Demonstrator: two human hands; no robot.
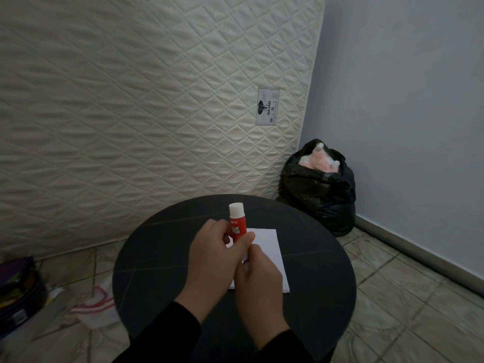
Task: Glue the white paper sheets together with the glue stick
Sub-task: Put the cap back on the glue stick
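A red glue stick (pixel 236 221) with a white cap points away from me above the round black table (pixel 314 271). My left hand (pixel 212 258) is wrapped around its red body. My right hand (pixel 258 277) pinches the stick's lower end, which is hidden between the fingers. Under both hands lie the white paper sheets (pixel 269 247), flat on the table; I cannot tell how they are stacked. My hands cover the sheets' left part.
A quilted mattress (pixel 131 100) leans upright behind the table. A stuffed black bin bag (pixel 319 189) sits on the tiled floor at the back right by the blue wall. Bags and papers (pixel 39 297) lie on the floor at the left.
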